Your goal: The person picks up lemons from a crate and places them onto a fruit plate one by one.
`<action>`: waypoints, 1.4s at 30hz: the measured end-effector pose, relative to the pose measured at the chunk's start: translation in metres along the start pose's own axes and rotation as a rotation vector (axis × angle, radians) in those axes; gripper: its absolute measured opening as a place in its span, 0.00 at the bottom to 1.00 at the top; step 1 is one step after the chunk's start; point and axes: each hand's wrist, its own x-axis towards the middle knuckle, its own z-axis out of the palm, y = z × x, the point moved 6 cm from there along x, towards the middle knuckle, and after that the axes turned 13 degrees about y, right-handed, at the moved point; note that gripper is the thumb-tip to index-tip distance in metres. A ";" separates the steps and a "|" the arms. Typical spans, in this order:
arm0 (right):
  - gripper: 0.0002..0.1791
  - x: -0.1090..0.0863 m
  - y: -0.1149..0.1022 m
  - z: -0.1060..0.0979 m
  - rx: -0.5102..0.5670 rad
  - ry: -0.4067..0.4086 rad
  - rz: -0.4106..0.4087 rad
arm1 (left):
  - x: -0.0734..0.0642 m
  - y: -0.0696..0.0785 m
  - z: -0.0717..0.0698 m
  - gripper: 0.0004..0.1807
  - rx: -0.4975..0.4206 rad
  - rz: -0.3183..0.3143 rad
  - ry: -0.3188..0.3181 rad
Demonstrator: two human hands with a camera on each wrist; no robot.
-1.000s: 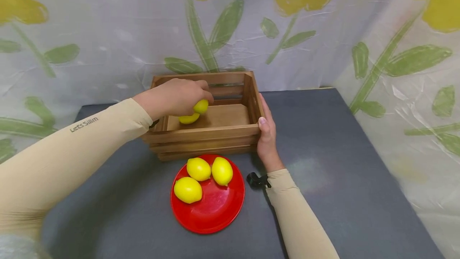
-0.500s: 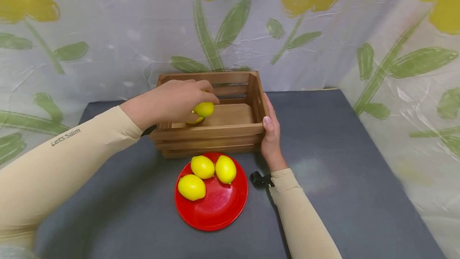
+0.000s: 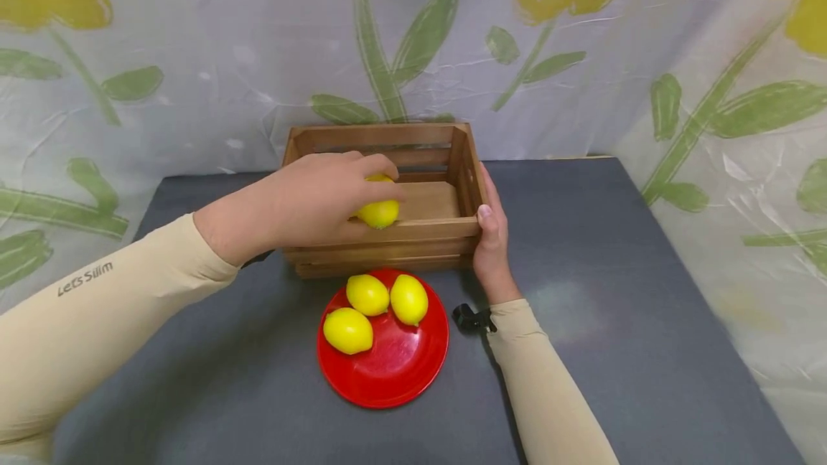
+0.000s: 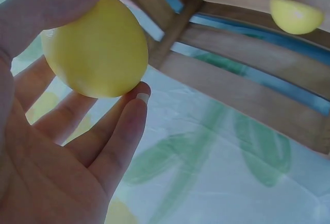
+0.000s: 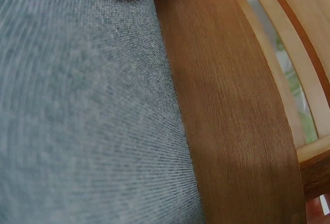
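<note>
A slatted wooden crate [image 3: 429, 229] stands at the back of the table. My left hand [image 3: 304, 196] holds a yellow lemon [image 3: 380, 214] over its front rim, pinched between thumb and fingertips in the left wrist view. Another lemon [image 4: 296, 17] shows inside the crate in that view, partly cut off by a slat. At the crate's right end, my right hand [image 3: 492, 246] grips the side, thumb at the front corner and fingers along the outside. In front of the crate sits a red plate [image 3: 388, 386] bearing three lemons [image 3: 349, 331] towards its left and back.
A dark grey table [image 3: 581, 257] carries everything. Close behind the crate hangs a pale curtain [image 3: 258, 56] with painted yellow flowers, which continues along the right side. A small black device [image 3: 472, 319] is strapped at the right wrist, beside the plate.
My left hand has lifted the lemon out from inside the crate, bringing it up and nearer over the front rim. My right hand keeps its grip; the view has shifted slightly.
</note>
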 end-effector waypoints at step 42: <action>0.41 0.000 0.001 0.000 0.008 -0.009 0.007 | -0.048 0.117 0.100 0.31 -0.025 0.317 -0.143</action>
